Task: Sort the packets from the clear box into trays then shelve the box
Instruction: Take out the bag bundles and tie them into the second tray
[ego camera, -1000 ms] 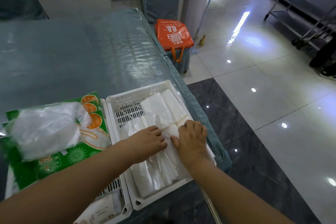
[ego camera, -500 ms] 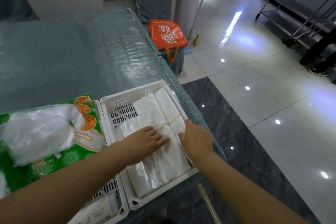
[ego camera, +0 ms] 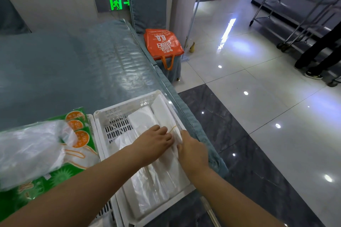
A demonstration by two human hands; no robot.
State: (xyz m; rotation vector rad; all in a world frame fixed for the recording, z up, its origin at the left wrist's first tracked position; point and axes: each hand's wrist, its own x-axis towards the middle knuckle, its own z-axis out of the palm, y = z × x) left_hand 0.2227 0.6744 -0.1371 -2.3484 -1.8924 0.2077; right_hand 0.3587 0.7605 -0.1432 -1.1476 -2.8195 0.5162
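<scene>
Blue-grey cloth under a clear plastic sheet covers the table (ego camera: 77,72), and the right-hand white tray (ego camera: 100,116) sits at its near right corner, just inside the edge above the glossy tiled floor.

Nearest in the tray lie the clear-wrapped white packets (ego camera: 153,182), side by side, their long axes running from the near rim up and rightward to the far right corner. Both hands rest on them about midway along. The left hand (ego camera: 153,143) lies flat, fingers together, pressing down on the middle packet. The right hand (ego camera: 192,150) comes in from the right rim, fingers curled around the edge of the banded bundle (ego camera: 162,108), which lies hard against the right wall; whether it truly grips or only nudges cannot be told. The thin rubber band (ego camera: 173,128) crosses just beyond the fingertips.

That bundle is nearer the right hand, so any squaring push would likely run leftward across the long axis.

Left of the tray, green-and-orange packets (ego camera: 79,134) and a crumpled clear bag (ego camera: 31,149) fill a second tray.
</scene>
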